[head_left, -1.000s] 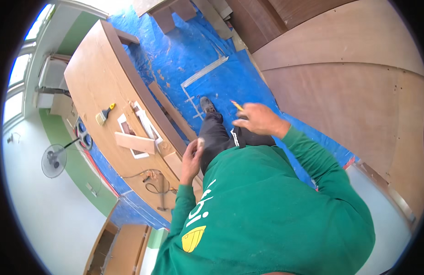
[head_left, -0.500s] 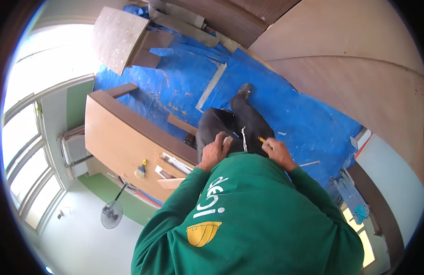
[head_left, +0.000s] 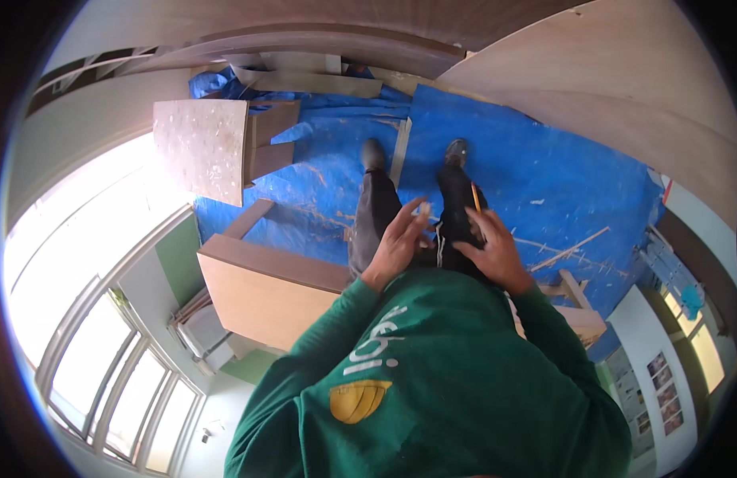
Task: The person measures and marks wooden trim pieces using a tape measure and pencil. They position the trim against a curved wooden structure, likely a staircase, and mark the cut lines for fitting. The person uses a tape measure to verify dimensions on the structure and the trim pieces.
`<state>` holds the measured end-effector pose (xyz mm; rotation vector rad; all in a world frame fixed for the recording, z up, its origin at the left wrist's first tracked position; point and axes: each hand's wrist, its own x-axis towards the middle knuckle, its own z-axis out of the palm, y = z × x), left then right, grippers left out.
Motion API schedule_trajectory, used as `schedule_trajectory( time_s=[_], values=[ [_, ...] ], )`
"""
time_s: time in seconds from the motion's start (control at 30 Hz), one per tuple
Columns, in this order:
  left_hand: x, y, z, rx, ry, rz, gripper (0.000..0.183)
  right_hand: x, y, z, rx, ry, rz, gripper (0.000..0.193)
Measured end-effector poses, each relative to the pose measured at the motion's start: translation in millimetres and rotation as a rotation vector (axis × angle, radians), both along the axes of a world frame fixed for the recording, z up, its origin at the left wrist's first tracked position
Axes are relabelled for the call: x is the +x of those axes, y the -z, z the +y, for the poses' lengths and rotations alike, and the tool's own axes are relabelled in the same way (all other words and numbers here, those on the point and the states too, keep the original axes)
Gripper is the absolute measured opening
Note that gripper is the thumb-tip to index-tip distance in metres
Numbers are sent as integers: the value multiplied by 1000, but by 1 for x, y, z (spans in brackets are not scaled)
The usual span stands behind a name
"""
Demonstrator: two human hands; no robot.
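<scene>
Gripping pencil (head_left: 476, 197) in right hand (head_left: 500, 248), projecting forward over trouser leg (head_left: 453, 190), apparently leaving thumb (head_left: 468, 252) free | left hand (head_left: 398, 245) half-curled, contents cannot be told | blue sheeting (head_left: 536, 171) underfoot, presumably for protection.

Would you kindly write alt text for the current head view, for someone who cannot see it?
A person's right hand holds a pencil; the left hand, fingers curled, is beside it, and whether it holds anything is unclear. The person wears a green sweatshirt and stands on blue sheeting, with a wooden table at left.
</scene>
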<state>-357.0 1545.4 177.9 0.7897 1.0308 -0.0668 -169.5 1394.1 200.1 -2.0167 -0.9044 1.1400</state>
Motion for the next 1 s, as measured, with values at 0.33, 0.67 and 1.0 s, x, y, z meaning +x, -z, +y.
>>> schedule_trajectory(
  time_s=[0.33,0.67,1.0],
  values=[
    [63,82,123,474,591,-336,63,7,107,98,298,235,-17,56],
    [146,190,232,677,628,-677,67,51,239,174,655,404,-133,64],
    [240,251,323,1729,625,-883,48,41,377,147,622,476,-215,27]
  ],
)
